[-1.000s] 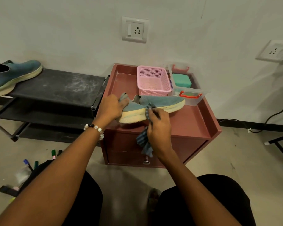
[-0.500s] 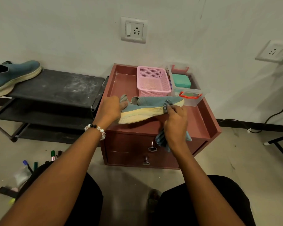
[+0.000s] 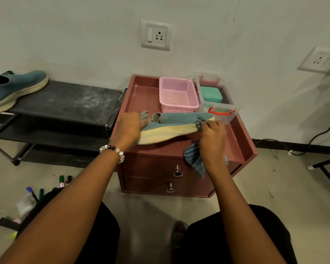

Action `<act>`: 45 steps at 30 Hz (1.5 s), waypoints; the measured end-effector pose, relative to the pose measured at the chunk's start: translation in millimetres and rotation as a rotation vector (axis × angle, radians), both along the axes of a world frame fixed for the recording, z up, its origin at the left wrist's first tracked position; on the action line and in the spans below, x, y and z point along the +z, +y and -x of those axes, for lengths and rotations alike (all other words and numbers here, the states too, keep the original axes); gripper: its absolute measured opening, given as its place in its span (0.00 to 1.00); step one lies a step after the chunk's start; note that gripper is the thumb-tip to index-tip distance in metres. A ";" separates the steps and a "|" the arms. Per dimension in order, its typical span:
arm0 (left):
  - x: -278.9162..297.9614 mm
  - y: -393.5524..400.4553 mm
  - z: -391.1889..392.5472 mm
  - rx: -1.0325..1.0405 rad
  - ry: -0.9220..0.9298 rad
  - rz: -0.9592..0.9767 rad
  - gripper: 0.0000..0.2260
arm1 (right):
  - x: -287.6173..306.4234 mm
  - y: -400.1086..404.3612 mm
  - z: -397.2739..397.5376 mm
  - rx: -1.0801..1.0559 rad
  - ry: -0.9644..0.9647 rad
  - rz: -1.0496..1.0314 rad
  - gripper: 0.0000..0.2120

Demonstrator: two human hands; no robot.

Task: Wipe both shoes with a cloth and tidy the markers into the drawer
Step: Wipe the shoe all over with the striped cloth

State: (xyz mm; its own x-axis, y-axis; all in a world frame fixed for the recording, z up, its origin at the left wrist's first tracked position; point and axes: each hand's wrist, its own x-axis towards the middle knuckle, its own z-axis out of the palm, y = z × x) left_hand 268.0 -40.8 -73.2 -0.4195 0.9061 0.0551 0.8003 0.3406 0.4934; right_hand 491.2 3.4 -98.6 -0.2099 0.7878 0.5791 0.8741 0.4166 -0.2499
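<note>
My left hand (image 3: 129, 127) grips the heel of a blue shoe (image 3: 176, 123) with a cream sole, held tilted over the top of a maroon drawer cabinet (image 3: 242, 147). Against the shoe's toe, my right hand (image 3: 212, 139) holds a blue striped cloth (image 3: 194, 159), which hangs down in front of the upper drawer. A second blue shoe (image 3: 13, 88) lies on the black shoe rack (image 3: 69, 101) at the left. Several markers (image 3: 62, 181) lie on the floor at the lower left, partly hidden by my left arm.
On the cabinet top stand a pink basket (image 3: 177, 96) and a clear box (image 3: 219, 109) with a teal item inside. Two drawers with round knobs (image 3: 177, 171) face me. Wall sockets and a black cable (image 3: 324, 130) are at the right. A black frame leg (image 3: 326, 170) stands far right.
My right hand has slid the cloth along the sole from the shoe's middle to its toe. The left hand has kept its hold on the heel.
</note>
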 end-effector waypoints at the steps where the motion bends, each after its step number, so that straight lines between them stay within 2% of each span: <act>1: 0.0 -1.0 -0.8 -0.001 -0.004 0.000 0.18 | 0.3 -0.2 -0.9 -0.011 0.039 -0.009 0.09; 3: 0.0 -2.8 -2.4 0.010 -0.013 0.002 0.18 | -1.9 -4.8 7.3 0.038 0.109 -0.019 0.10; 5: -0.3 -3.2 -3.7 0.022 -0.021 0.006 0.17 | -5.2 -16.9 23.5 0.092 0.135 -0.047 0.15; 7: -0.5 -3.1 -4.5 0.021 -0.011 0.009 0.17 | -11.6 -26.8 37.2 0.176 0.113 -0.072 0.18; 12: -1.8 -2.2 -3.8 0.025 -0.022 0.008 0.18 | -10.5 -15.0 32.5 0.283 0.119 -0.083 0.14; 15: -2.4 -2.4 -2.8 0.023 -0.006 0.002 0.18 | -5.9 1.9 21.0 0.354 0.125 -0.103 0.17; 17: -2.2 -2.7 -2.3 0.022 -0.004 0.000 0.19 | -2.3 9.8 12.4 0.320 0.098 -0.116 0.16; 21: -2.9 -2.9 -2.0 0.017 -0.002 -0.003 0.19 | -5.2 25.2 -12.9 0.090 0.053 -0.044 0.08; 24: -2.5 -4.0 -3.9 0.021 -0.003 -0.002 0.19 | -13.0 23.1 -11.6 -0.011 0.141 0.060 0.10; 26: -2.3 -3.5 -4.2 0.028 -0.008 0.001 0.18 | -18.2 9.1 7.2 -0.018 0.114 0.100 0.12; 31: -2.9 -2.7 -3.4 0.012 -0.002 0.009 0.18 | -28.7 -28.9 50.4 0.111 0.167 -0.013 0.22; 34: -2.0 -2.4 -2.9 0.015 0.007 0.018 0.18 | -25.7 -42.1 67.3 0.333 0.168 -0.026 0.20; 36: -2.0 -2.0 -2.4 0.020 -0.003 0.011 0.18 | -24.2 -37.4 64.2 0.470 0.250 0.056 0.16; 40: -2.7 -2.5 -1.2 0.009 0.002 -0.001 0.18 | -4.6 -21.4 36.4 0.452 0.580 0.354 0.09; 42: -2.4 -2.3 -0.8 0.004 0.008 0.003 0.18 | 1.7 -12.9 19.7 0.431 0.631 0.365 0.09; 45: -2.8 -2.6 -0.5 -0.003 0.000 0.002 0.18 | 2.3 -1.7 2.0 0.310 0.483 0.225 0.12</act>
